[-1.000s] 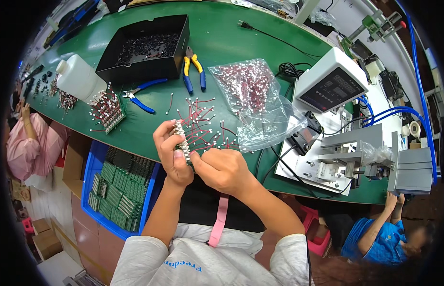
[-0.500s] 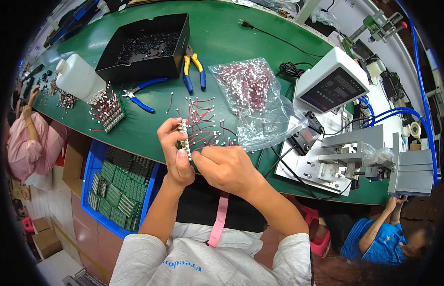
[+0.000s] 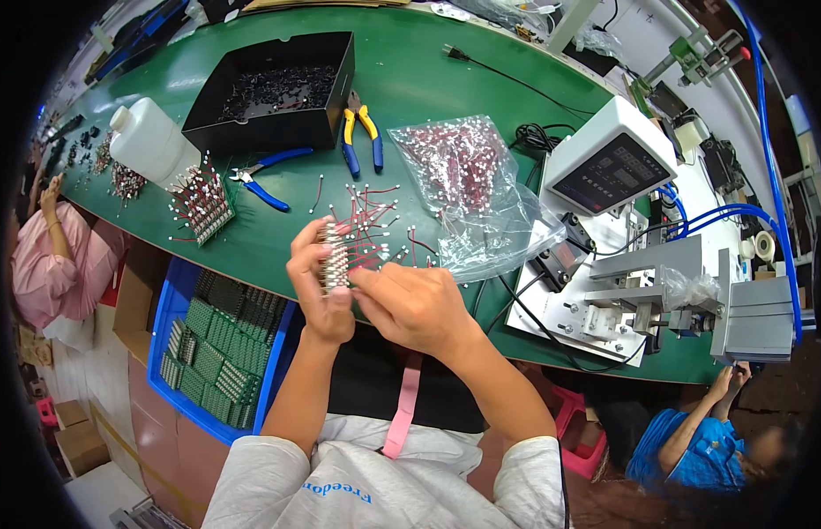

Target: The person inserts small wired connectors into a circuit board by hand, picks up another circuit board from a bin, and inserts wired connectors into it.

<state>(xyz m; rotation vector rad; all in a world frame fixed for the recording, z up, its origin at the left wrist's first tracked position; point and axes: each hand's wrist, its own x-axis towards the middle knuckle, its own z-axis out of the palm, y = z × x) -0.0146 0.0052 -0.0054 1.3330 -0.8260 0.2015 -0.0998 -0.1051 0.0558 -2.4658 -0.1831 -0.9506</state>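
My left hand (image 3: pixel 315 280) grips a small board (image 3: pixel 336 257) set with rows of white connectors, held tilted above the table's near edge. At the lower right side of that board, my right hand (image 3: pixel 417 304) is closed in a pinch; its fingertips hide whatever lies between them. Just beyond both hands, short red wire leads (image 3: pixel 368 212) with white plugs lie scattered. A clear plastic bag (image 3: pixel 459 167) full of such leads rests to the right. On the left stands a board filled with wired plugs (image 3: pixel 201 204).
Blue-handled cutters (image 3: pixel 271 160) and yellow-and-blue pliers (image 3: pixel 361 134) lie near a black box (image 3: pixel 261 132) of small dark parts. A white bottle (image 3: pixel 155 141) stands left. A blue crate (image 3: pixel 203 414) holds several green boards. A bench machine (image 3: pixel 604 300) with a display unit occupies the right; co-workers sit both sides.
My left hand has turned the board so its rows of white connectors show more. My right hand stays pinched at its side, slightly shifted. The view has moved a little.
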